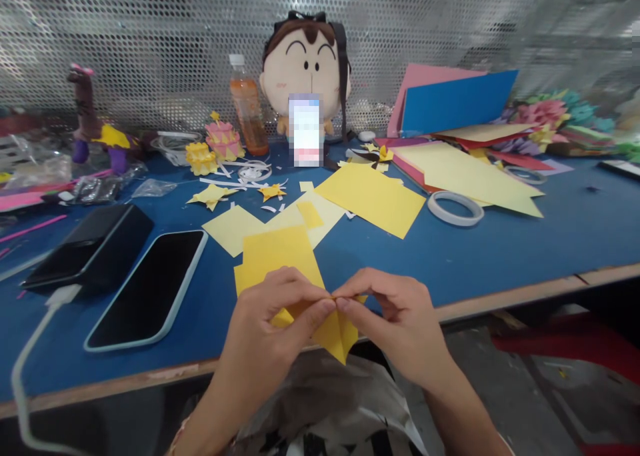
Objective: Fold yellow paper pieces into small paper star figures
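Between my two hands is a folded piece of yellow paper, held at the table's front edge with a pointed corner hanging down. My left hand pinches it between thumb and forefinger. From the other side my right hand pinches the same paper, and the fingertips of both hands almost meet at a crease. The fingers hide part of the folds. Behind my left hand lie flat yellow sheets. Farther back are pale yellow squares and a larger yellow sheet.
A phone and a black device with a white cable lie at left. A tape roll is at right. Paper stars, a bottle, a plush doll and a blue card stand farther back.
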`<state>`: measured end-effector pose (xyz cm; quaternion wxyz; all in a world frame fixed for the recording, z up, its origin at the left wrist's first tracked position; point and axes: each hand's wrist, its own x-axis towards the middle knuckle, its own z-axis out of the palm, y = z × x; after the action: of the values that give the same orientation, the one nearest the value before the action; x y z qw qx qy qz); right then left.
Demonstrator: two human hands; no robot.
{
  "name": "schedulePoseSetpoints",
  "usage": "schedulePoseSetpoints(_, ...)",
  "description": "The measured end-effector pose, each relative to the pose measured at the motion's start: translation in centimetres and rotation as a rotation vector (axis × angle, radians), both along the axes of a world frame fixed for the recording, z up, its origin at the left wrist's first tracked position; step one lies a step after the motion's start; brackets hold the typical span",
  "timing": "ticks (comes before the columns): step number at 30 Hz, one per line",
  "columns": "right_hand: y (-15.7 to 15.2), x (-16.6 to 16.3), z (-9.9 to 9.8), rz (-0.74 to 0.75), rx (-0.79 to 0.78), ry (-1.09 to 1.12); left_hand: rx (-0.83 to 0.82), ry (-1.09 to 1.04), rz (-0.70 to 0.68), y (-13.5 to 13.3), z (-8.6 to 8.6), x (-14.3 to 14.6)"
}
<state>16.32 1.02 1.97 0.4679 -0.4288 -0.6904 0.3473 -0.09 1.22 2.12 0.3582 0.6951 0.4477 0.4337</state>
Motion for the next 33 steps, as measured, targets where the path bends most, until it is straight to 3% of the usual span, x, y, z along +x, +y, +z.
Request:
schedulePoseSetpoints(8,-0.4,-0.1,0.0,-0.01,-0.066,0.018,-0.093,-0.006,-0.018,0.3,0.0,-0.3)
schedulePoseSetpoints(18,0.5,1.0,1.0,0.11,-0.29,-0.197,-0.206,0.169,-0.045,0.7,0.1,-0.4)
schedulePoseSetpoints(33,0.4,0.1,-0.3,0.02,-0.296,-0.155,-0.142,0.194,0.005,0.8,-0.1,-0.6)
